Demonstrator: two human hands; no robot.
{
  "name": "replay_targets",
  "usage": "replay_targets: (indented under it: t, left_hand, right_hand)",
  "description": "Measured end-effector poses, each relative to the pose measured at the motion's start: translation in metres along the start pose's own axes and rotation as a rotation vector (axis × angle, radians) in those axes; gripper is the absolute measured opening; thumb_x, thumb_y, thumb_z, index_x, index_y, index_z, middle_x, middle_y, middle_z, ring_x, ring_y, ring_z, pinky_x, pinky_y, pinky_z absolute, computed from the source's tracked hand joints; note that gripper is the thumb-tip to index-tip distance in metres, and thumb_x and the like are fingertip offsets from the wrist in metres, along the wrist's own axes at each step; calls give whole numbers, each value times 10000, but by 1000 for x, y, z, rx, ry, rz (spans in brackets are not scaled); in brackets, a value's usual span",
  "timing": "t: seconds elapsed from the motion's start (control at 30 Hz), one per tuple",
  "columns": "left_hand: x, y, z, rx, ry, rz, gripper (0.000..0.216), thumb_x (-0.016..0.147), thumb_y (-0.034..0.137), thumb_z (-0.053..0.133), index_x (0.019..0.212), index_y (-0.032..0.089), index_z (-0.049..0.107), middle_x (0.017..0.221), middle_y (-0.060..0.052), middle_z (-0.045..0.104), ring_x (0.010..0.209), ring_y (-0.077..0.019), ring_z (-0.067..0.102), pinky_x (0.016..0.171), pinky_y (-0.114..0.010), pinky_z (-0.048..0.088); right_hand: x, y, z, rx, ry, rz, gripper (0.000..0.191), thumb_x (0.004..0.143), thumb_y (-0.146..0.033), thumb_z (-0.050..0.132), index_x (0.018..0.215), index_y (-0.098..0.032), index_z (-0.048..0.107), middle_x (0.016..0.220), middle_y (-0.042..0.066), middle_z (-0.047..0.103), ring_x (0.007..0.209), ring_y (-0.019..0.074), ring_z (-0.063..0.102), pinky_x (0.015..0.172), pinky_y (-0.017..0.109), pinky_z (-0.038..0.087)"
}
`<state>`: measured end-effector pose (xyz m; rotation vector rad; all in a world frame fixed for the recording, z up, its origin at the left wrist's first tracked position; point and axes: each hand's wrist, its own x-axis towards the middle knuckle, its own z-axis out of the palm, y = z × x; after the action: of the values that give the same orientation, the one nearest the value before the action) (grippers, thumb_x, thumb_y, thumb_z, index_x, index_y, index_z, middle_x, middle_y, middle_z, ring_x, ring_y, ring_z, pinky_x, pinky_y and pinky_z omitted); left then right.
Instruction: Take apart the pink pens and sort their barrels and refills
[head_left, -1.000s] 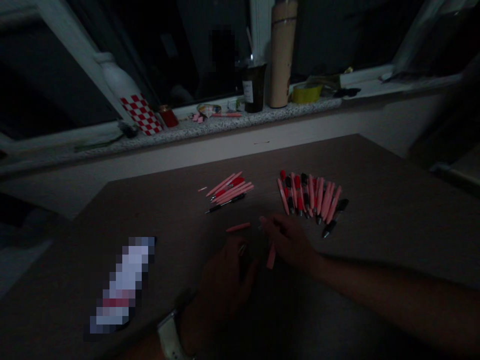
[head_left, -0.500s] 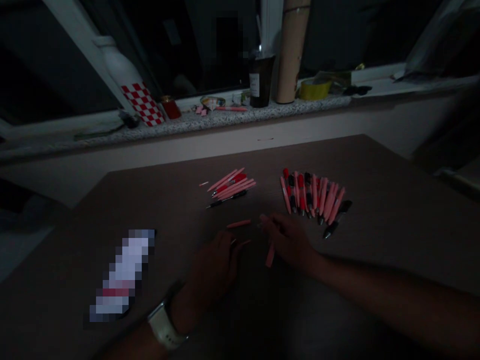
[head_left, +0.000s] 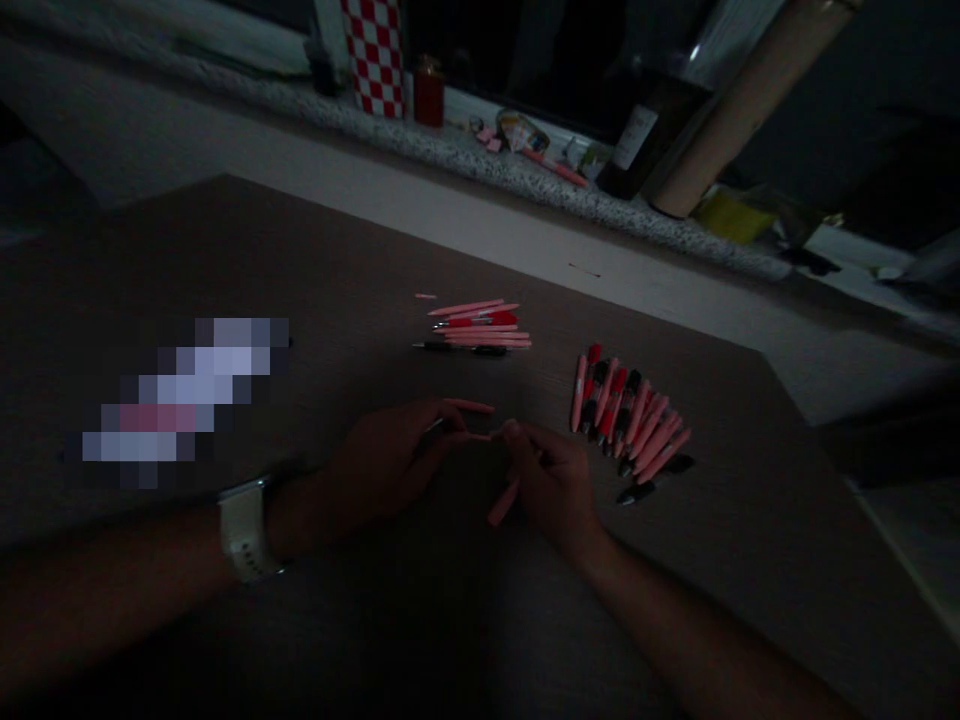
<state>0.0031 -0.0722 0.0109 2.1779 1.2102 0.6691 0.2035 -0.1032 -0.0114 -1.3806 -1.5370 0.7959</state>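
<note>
Pinched in the fingertips of the left hand (head_left: pixel 390 455) is a slim pink piece (head_left: pixel 478 436), its free end reaching the fingertips of the right hand (head_left: pixel 555 485); whether the two touch is too dark to tell. Curled around a pink tube (head_left: pixel 504 503), the right hand lets one end stick out below its palm. Just beyond the left fingertips lies a pink pen (head_left: pixel 472 406). Farther beyond the grip, a loose pile of pens (head_left: pixel 480 332), pink, red and black, rests on the table (head_left: pixel 337 260). To the right of the grip, more pens stand side by side in a slanted row (head_left: pixel 626 415), lying flat, with a black pen (head_left: pixel 656 481) at its near end. Left of the grip lies a blurred-out bright object (head_left: pixel 195 388), and a pale-strapped watch (head_left: pixel 247 532) circles the left wrist.
</note>
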Motion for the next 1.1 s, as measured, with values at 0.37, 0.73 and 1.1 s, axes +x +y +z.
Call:
replay_targets:
  t: [0.37, 0.73, 1.1]
  left_hand:
    - [1, 0, 3, 23, 26, -11, 340, 965, 468, 463, 1115, 231, 656, 1107, -31, 725, 900, -199, 675, 821, -298, 504]
    - [-1, -3, 4, 101, 44, 10, 367, 962, 476, 455, 1155, 243, 663, 941, -20, 731, 812, -185, 674, 793, -278, 499]
    - [-4, -2, 1, 177, -46, 26, 347, 981, 460, 428, 1155, 255, 647, 978, -7, 740, 830, -174, 697, 761, -259, 493]
  right_hand:
    - [3, -2, 2, 13, -45, -38, 294, 945, -353, 544, 845, -195, 771, 561, -21, 603, 544, 116, 575, 518, 207, 403]
    - [1, 0, 2, 49, 9, -35, 291, 951, -362, 541, 894, -218, 787, 519, -31, 578, 493, 102, 558, 482, 197, 392]
    - [-1, 5, 3, 80, 8, 11, 290, 928, -394, 567, 904, -192, 775, 567, -19, 594, 523, 115, 554, 488, 209, 394]
